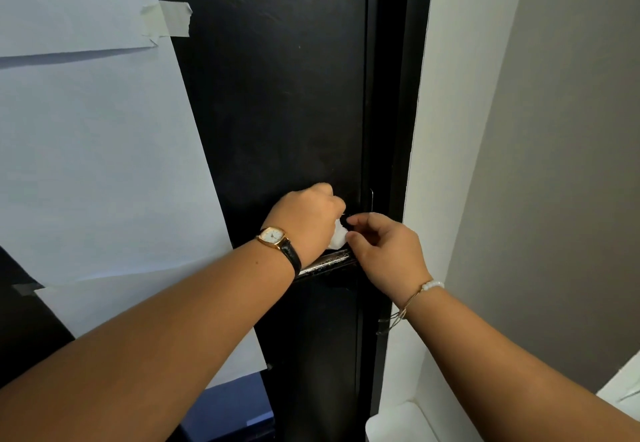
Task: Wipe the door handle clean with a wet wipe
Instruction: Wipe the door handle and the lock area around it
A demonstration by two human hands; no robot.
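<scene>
A worn metal door handle [327, 263] juts from a black door [277, 112], its lever running leftward under my wrists. My left hand [308, 220], with a gold watch on a black strap, is closed around a crumpled white wet wipe [337, 237] just above the lever. My right hand [384, 251] meets it from the right, fingers curled at the handle's base, thumb and forefinger pinched near the wipe's edge. The part of the handle by the door edge is hidden under both hands.
Large sheets of pale paper [97, 164] are taped to the door's left half. The dark door frame [391, 95] and a white wall [450, 130] stand close on the right. A white ledge [398, 421] sits at the lower right.
</scene>
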